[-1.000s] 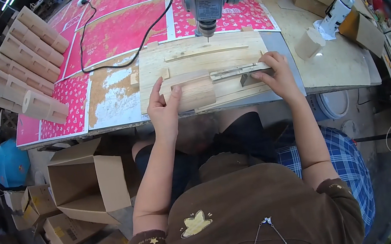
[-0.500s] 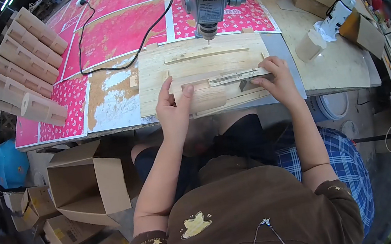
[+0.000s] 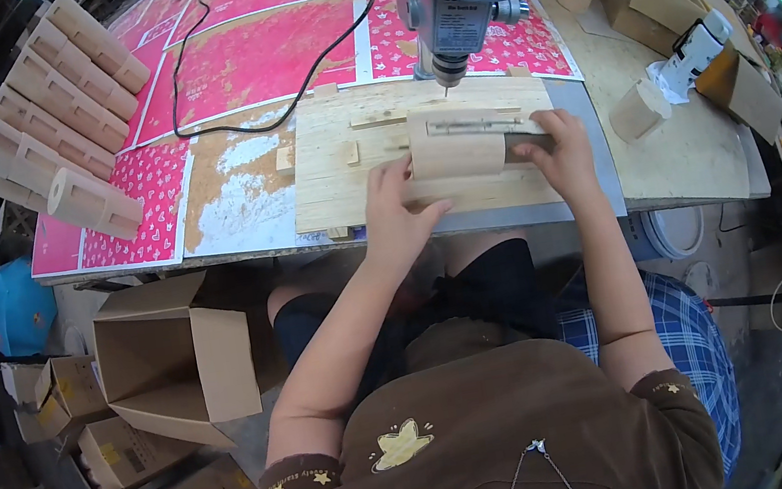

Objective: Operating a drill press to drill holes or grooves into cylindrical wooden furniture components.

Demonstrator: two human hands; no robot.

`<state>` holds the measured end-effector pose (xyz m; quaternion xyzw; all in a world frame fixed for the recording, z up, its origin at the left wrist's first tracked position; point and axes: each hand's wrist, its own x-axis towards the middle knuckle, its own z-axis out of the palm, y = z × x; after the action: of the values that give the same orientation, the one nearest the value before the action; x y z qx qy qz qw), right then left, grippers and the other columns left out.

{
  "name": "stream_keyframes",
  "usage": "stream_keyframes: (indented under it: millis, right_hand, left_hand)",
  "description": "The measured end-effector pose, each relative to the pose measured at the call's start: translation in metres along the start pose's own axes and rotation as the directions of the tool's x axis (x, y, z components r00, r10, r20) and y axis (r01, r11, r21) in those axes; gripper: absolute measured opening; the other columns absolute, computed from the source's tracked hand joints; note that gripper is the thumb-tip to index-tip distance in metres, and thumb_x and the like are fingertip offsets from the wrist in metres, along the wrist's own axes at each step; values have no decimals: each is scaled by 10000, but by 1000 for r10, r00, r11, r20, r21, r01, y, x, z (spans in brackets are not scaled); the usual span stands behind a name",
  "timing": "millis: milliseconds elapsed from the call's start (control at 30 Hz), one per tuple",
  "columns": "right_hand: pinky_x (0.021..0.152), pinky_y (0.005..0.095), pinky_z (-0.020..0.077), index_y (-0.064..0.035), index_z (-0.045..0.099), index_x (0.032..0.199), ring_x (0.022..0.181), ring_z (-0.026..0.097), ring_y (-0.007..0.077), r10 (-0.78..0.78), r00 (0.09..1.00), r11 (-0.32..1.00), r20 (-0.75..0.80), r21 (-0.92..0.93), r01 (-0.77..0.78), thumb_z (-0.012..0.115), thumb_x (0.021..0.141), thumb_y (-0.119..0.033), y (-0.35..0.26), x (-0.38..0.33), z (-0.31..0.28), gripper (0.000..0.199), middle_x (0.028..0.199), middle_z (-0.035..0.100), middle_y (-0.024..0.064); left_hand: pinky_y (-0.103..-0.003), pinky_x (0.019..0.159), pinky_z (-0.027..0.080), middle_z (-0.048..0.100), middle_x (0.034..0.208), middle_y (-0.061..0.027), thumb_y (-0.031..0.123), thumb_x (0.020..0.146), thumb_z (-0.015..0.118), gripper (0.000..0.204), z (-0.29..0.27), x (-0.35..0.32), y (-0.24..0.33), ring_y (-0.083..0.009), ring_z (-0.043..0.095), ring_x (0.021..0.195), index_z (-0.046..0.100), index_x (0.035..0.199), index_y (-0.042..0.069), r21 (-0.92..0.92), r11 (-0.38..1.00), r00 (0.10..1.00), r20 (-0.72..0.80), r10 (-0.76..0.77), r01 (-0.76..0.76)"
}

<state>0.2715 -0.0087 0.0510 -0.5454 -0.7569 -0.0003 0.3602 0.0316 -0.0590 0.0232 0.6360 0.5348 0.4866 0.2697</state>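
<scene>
A pale wooden cylinder (image 3: pixel 459 155) lies on its side on the wooden board (image 3: pixel 333 192) below the drill press (image 3: pixel 450 43). Along its upper face runs a long slot, with a slim, light metal strip (image 3: pixel 472 126) lying in it. My right hand (image 3: pixel 559 150) is closed round the dark metal piece (image 3: pixel 525 139) at the cylinder's right end, thumb below and fingers above. At the other end, my left hand (image 3: pixel 396 208) has its fingertips by the cylinder's left edge, thumb stretched away toward me. Some of its fingers are partly hidden.
Several slotted wooden cylinders (image 3: pixel 69 85) are stacked at the left of the table. One short cylinder (image 3: pixel 640 109) stands at the right near a white bottle (image 3: pixel 699 41). Wooden strips (image 3: pixel 392 117) and small blocks (image 3: pixel 352 153) sit on the board. A black cable (image 3: pixel 290 108) crosses the table.
The cylinder has moved right and away from me, nearer the drill, and its slot now faces up. The metal strip lies in the slot. My left hand has moved right and its thumb has come off the cylinder.
</scene>
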Motion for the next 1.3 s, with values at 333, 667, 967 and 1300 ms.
stream_keyframes:
  millis: [333,667,967,1300]
  right_hand:
    - [771,387,409,-60,599,961,853,499,300,107,993,994,48,9,-107,787,565,-170,-11,39,36,452,896,584,95]
    - [872,347,400,-53,507,1128,1061,498,243,45,996,871,74,485,-75,737,688,-137,-10,51,7,503,1071,568,81]
    - [614,316,422,34,564,737,657,558,178,-14,984,756,-177,643,126,473,896,-268,-44,199,-74,353,668,561,126]
    - [509,327,386,2,588,761,531,495,244,-177,925,982,-337,7,190,591,807,-135,-83,101,-86,144,599,504,128]
  left_hand:
    - [-385,812,295,546,927,-53,237,512,801,781,-10,39,-39,-203,527,911,501,1220,100,269,963,999,-42,-1,12]
    - [-360,667,408,574,711,-56,152,480,799,560,-22,59,-56,-228,547,723,626,1007,70,236,955,983,56,172,-181]
    - [-355,613,423,544,665,-62,156,467,803,543,-22,62,-60,-240,524,654,630,974,64,259,923,959,67,277,-284]
    - [-360,621,407,529,671,-41,168,482,800,566,-22,61,-61,-232,499,675,622,1013,90,282,918,960,67,270,-278]
